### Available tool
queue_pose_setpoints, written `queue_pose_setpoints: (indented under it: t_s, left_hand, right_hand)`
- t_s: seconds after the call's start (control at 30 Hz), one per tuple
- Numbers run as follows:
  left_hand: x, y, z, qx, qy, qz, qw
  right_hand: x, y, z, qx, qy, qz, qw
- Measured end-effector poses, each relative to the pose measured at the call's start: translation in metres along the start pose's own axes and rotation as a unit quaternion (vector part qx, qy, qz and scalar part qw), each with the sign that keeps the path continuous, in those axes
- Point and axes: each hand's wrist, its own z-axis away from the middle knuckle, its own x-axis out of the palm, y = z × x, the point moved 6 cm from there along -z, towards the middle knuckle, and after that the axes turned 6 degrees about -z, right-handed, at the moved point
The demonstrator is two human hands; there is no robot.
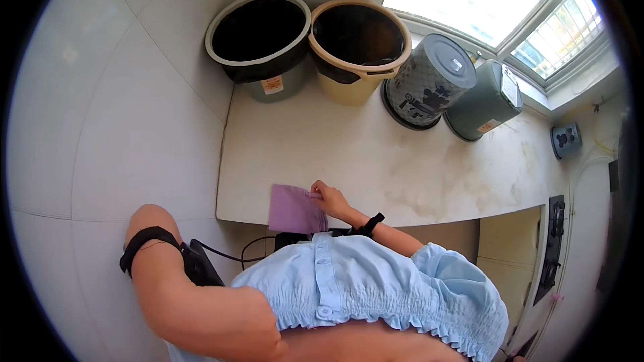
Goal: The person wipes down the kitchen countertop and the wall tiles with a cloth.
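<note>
My right hand [329, 201] is at the near left edge of the white counter, its fingers closed on the right side of a folded purple cloth [290, 209]. The cloth lies flat at the counter's front edge, and part of it reaches toward my light blue top. A black band circles my right wrist. My left arm is bent on the left side, with a black strap and a black device on it. My left hand does not show.
At the back of the counter [295, 141] stand two bins lined with black bags, one grey-green [275, 91] and one beige [345, 90]. Beside them are an upside-down patterned bin [429, 87] and a dark green bin [484, 104]. A gas stove [553, 241] is at right.
</note>
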Motion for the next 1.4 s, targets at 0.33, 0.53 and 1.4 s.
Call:
queue_pose_setpoints:
  t_s: [0.33, 0.53, 1.4]
  left_hand:
    - [-0.003, -0.018, 0.029, 0.034, 0.024, 0.037, 0.998]
    - [-0.018, 0.005, 0.028, 0.316, 0.146, 0.039, 0.937]
    - [-0.025, 0.064, 0.002, 0.395, 0.206, -0.078, 0.892]
  right_hand:
    - [0.006, 0.008, 0.014, 0.047, 0.028, -0.021, 0.998]
    - [0.005, 0.002, 0.027, 0.045, 0.034, -0.041, 0.998]
    - [-0.007, 0.007, 0.05, -0.042, -0.043, -0.018, 0.998]
